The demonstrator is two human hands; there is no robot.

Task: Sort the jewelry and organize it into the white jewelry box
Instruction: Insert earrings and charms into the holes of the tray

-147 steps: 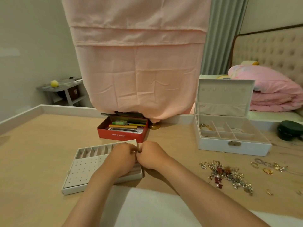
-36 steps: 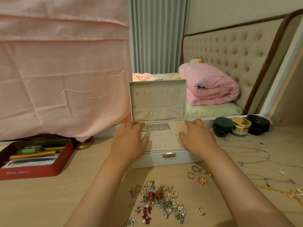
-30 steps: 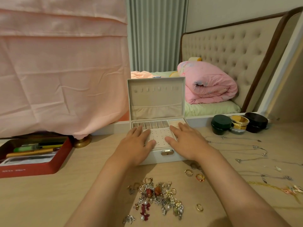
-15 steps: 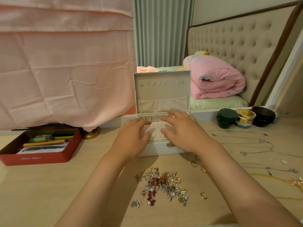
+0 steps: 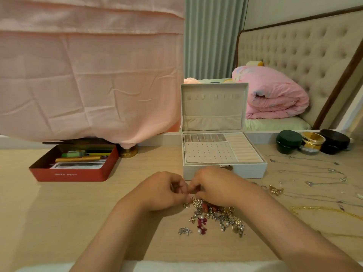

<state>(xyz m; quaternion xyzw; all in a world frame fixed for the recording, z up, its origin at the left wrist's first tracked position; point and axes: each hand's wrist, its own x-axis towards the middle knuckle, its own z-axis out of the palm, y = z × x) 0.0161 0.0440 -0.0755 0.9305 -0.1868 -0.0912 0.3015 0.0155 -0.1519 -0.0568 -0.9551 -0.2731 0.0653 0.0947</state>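
In the head view, the white jewelry box (image 5: 245, 170) stands open on the tabletop (image 5: 59, 213) with its lid upright. Its earring tray (image 5: 208, 152), with rows of holes, sits on top and looks bare. Just in front of the box, the left hand (image 5: 165, 190) and right hand (image 5: 214, 186) meet fingertip to fingertip at the far edge of the jewelry pile (image 5: 216, 216), a tangle of earrings and charms. Both hands have their fingers curled inward. I cannot tell whether they pinch a piece between them (anything there is too small to make out). Loose chains (image 5: 314, 173) lie well apart to the right, and a red tin (image 5: 78, 163) sits to the left.

By my judgement the sorting has barely begun, and the step in hand is freeing one small piece from the tangle. The next move calls for a fine pinch and a gentle lift so the neighbouring pieces do not drag along, then a short carry forward to the tray.
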